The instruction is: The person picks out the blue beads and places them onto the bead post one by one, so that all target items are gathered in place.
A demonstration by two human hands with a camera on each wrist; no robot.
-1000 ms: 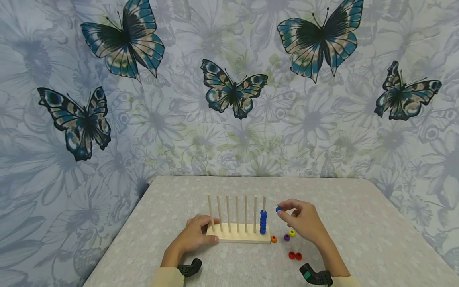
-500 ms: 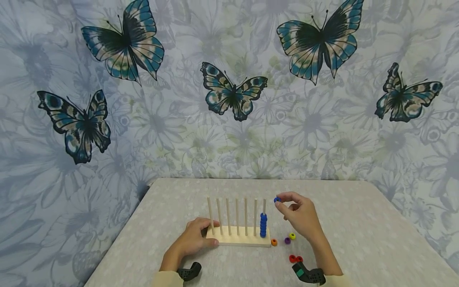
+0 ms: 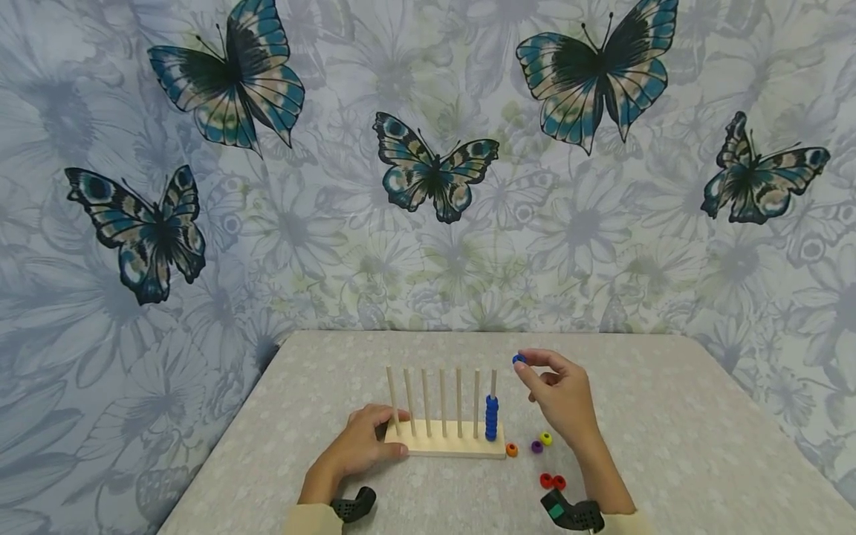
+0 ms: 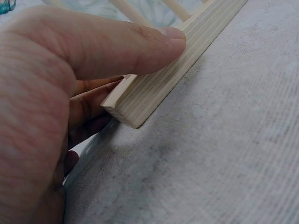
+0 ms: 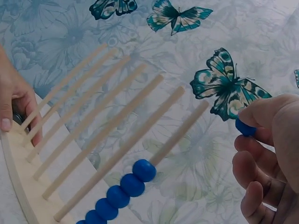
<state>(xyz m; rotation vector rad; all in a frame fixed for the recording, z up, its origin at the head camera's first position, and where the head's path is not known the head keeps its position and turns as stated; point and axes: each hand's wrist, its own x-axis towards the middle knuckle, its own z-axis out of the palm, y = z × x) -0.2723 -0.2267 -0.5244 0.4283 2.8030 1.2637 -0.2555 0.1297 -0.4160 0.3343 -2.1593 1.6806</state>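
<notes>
A wooden peg board [image 3: 444,440] with several upright pegs stands on the table. Its rightmost peg carries a stack of blue beads [image 3: 491,418], the peg's upper end bare. My left hand [image 3: 361,438] grips the board's left end, thumb along the front edge [image 4: 163,79] and fingers behind. Between thumb and index finger my right hand [image 3: 565,394] pinches a single blue bead [image 3: 519,359], held in the air to the right of the rightmost peg's tip and apart from it. In the right wrist view that bead [image 5: 245,127] is partly covered by the fingers.
Right of the board lie an orange bead [image 3: 511,449], a purple bead [image 3: 537,446] and a yellow bead [image 3: 546,438]. Two red beads [image 3: 552,481] sit nearer the front. A pale patterned cloth covers the table [image 3: 702,431]; a butterfly-print wall stands behind.
My right hand has risen with the blue bead, from beside the stack to slightly above peg-top height. The left hand and board have stayed in place.
</notes>
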